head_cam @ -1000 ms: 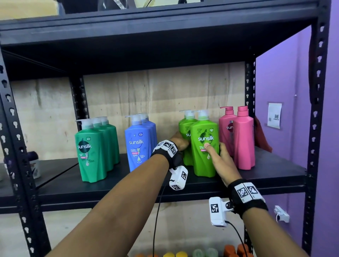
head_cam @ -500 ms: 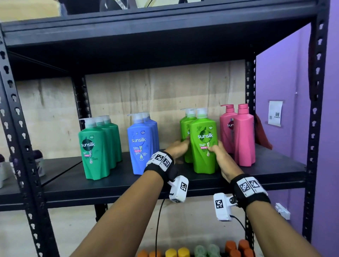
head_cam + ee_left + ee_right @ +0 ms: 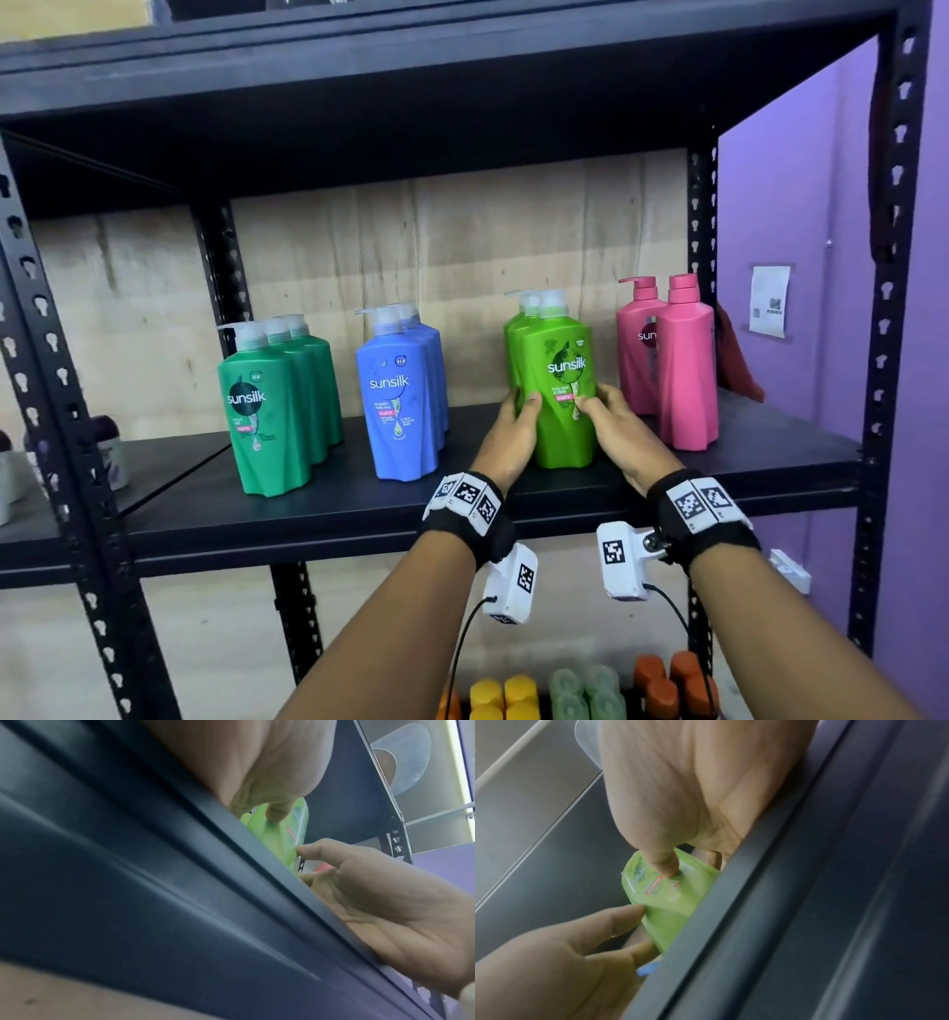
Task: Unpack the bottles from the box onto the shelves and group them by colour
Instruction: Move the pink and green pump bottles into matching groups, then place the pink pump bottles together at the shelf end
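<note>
Two hands clasp one item: the front lime-green bottle [image 3: 557,390], upright on the black shelf [image 3: 359,509]. The left hand [image 3: 506,439] curls round its left flank, thumb across the front; the right hand [image 3: 619,437] mirrors it on the right flank, thumb on the label. Both wrist views confirm a thumb pressed to green plastic.

Handling, judged: rigid moulded plastic, probably full and therefore weighty; glossy, so apt to slip; tall and waisted, so apt to tip if pushed high. Best hold is low on the body, at the pinched waist where both hands sit now, never by the pump head [image 3: 552,303].

Stock, counted outward from the grip, leftmost first:
- Well left of the grip: dark green bottles [image 3: 267,421], three, in a file running front to back.
- Just left of the grip: blue bottles [image 3: 398,406], at least two; a possible third is hidden.
- In the grip: lime-green, one held, with at least one more close behind it; pump heads overlap, so the exact number is uncertain.
- Just right of the grip: pink bottles [image 3: 685,370], two, the rear one partly hidden.
- Below the grip, on a lower level: small caps [image 3: 580,691] in orange, yellow, pale green and dark orange, cut off by the frame edge, uncounted.

Unpacking box: not in view.
</note>
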A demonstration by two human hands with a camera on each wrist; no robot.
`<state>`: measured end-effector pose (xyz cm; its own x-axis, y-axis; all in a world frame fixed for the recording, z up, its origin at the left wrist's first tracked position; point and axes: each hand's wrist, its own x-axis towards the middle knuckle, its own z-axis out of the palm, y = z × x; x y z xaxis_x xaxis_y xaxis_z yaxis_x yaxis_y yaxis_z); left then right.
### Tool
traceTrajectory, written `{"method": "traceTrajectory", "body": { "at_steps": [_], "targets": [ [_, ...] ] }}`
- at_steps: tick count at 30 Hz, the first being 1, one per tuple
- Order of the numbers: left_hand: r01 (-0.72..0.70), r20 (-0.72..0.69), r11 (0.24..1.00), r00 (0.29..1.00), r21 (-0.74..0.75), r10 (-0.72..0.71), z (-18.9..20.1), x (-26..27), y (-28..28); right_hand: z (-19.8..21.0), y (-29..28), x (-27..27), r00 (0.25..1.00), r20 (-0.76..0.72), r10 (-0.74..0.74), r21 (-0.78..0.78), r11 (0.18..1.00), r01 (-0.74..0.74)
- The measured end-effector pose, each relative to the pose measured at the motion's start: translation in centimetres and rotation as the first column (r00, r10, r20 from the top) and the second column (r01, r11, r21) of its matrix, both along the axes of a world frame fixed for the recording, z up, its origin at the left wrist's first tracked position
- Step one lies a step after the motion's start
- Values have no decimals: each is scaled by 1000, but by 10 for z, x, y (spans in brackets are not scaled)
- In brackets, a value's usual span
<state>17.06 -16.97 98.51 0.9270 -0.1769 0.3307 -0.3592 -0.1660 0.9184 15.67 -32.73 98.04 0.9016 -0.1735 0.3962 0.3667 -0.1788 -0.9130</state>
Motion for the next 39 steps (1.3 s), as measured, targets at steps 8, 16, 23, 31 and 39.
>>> {"method": "traceTrajectory", "body": {
  "at_steps": [8,16,23,31,39],
  "targets": [
    [-41,84,993,996,109,32,-5,3,5,-2,3,0,1000,7,12,-161,987,-10],
    [-25,58,978,998,208,13,-7,4,4,0,4,-1,997,-20,71,-136,988,-73],
    [-64,75,983,996,171,52,-9,3,3,3,2,-6,995,-41,94,-141,985,-99],
    [-120,101,978,989,170,104,-9,1,4,1,0,-4,994,-38,102,-192,975,-108],
    [-455,389,863,852,218,351,-14,-21,0,-3,-1,-14,981,127,-150,-264,948,179]
  ]
}}
